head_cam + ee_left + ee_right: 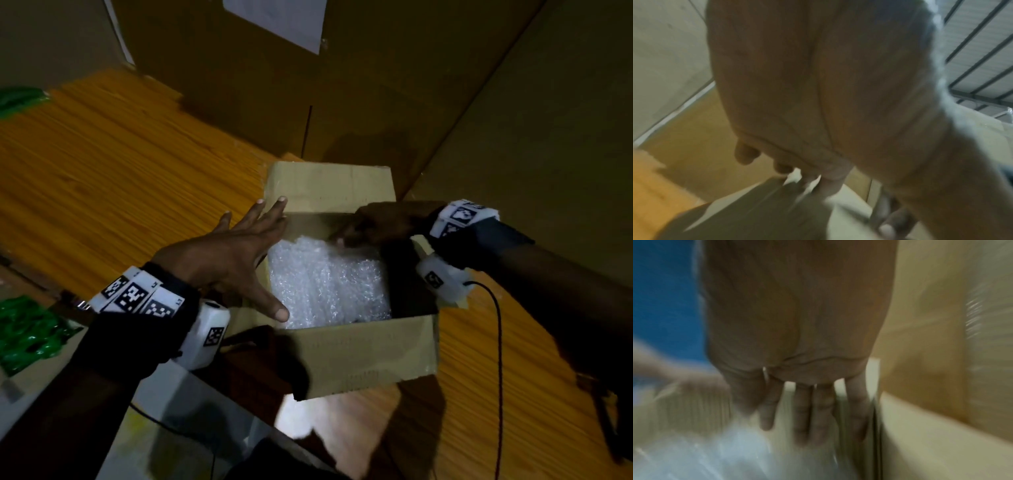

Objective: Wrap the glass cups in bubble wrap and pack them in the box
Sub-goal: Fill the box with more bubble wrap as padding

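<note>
Two hands work over one open cardboard box [363, 353], and what counts for the coming move is that the bubble-wrapped bundle [325, 284] lies below both sets of fingers, inside the walls, so any further reach goes downward. We have our left hand [236, 253] spread flat over the box's left rim, fingers straight and parted, the thumb pointing down toward the near-left corner of the wrap; it grasps nothing. Our right hand [376, 222] comes in from the right at the far side of the opening, its fingers bent down toward the far edge of the bundle. The right wrist view shows those fingers [803, 415] fairly straight and pointing down at the wrap beside the box's inner wall, but blur keeps us from saying whether they touch or pinch the plastic. We judge the right hand the nearer one to the bundle.

Inside the box we see only bubble wrap, filling most of the floor, with a dark gap along the right wall. No glass shows through it, so we cannot tell how many cups it covers, and the bundle's long axis is not clear either. The box's far flap [329, 186] stands open on the wooden table [102, 178]. Green crumpled material [27, 332] lies to our left.
</note>
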A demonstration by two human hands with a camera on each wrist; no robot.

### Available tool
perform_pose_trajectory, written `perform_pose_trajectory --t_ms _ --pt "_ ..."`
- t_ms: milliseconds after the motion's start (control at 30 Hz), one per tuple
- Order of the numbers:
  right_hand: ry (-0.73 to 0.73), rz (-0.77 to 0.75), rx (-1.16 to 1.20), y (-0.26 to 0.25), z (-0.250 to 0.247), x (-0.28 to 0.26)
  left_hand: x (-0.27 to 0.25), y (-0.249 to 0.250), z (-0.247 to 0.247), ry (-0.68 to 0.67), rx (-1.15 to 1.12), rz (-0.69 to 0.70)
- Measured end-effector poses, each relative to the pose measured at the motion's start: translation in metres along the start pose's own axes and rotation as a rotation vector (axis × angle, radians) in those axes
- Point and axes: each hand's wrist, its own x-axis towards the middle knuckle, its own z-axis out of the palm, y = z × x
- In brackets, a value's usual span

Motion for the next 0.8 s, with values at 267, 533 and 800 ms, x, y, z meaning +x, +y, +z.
perform_pose_trajectory --t_ms 267,533,800 --pt "0.517 -0.003 0.249 0.015 0.022 -0.098 -0.023 0.051 0.005 0.339 -0.024 -0.015" --pt "1.009 0.186 0.383 0.047 0.118 -0.191 -0.008 0.171 0.053 0.833 -0.099 0.195" --pt "1.160 0.404 0.339 0.120 0.233 -0.310 0.061 0.326 0.113 0.828 -0.065 0.250"
